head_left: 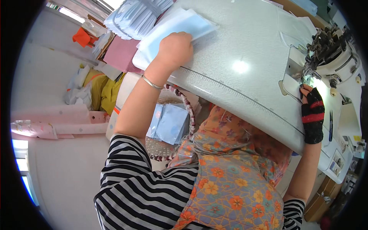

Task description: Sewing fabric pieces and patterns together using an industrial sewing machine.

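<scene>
My left hand (175, 49) is closed over a small pile of pale blue and white sheets (188, 23) at the table's left end. Its curled fingertips are hidden, and a bangle (152, 83) circles that wrist. At the right, beside the sewing machine (333, 61), is my right hand (313, 111) in a black and red fingerless glove. Its fingers are bent together close to the metal plate (294, 71) below the machine's head. What they pinch, if anything, is too small to make out.
A tied stack of pale blue and white pieces (132, 17) stands at the far left. Below the table's front edge, a basket (190, 111) holds folded light blue pieces (173, 122). A ruler strip (230, 89) runs along that edge. A dark pen (331, 124) lies right of my glove.
</scene>
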Tool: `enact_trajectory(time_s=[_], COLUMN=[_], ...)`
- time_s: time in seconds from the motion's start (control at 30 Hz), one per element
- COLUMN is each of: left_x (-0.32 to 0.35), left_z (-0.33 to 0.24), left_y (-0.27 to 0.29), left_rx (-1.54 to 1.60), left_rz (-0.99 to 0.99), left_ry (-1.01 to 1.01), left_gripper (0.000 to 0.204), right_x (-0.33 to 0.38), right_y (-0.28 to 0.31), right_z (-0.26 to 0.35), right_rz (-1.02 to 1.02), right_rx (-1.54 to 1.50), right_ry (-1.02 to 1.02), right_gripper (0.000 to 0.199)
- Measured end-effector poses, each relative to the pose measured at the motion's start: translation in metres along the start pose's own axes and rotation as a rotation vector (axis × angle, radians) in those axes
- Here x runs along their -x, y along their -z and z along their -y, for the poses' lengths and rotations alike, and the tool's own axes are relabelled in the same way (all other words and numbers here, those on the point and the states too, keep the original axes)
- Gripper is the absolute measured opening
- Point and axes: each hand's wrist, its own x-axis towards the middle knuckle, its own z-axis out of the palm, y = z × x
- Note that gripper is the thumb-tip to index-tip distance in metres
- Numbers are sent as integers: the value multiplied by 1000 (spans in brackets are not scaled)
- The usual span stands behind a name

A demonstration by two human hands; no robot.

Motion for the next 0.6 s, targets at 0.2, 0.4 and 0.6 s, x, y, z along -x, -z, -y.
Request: enact_trajectory(time_s=[0.2,0.4,0.6], left_x=[-27,-51,-32], left_z=[19,-8,-167], left_y=[2,38,37], left_rx=[219,-108,326], left_rz=[75,-178,214], left_ry=[137,13,-333], left_gripper=[27,27,39], right_x=[-3,0,7], right_y=[-1,-1,7], right_z=[0,1,10], right_rz=[7,-8,-64], right_rx=[-32,-66,-51], right_ry=[-12,-27,-10], right_gripper=[22,21,22])
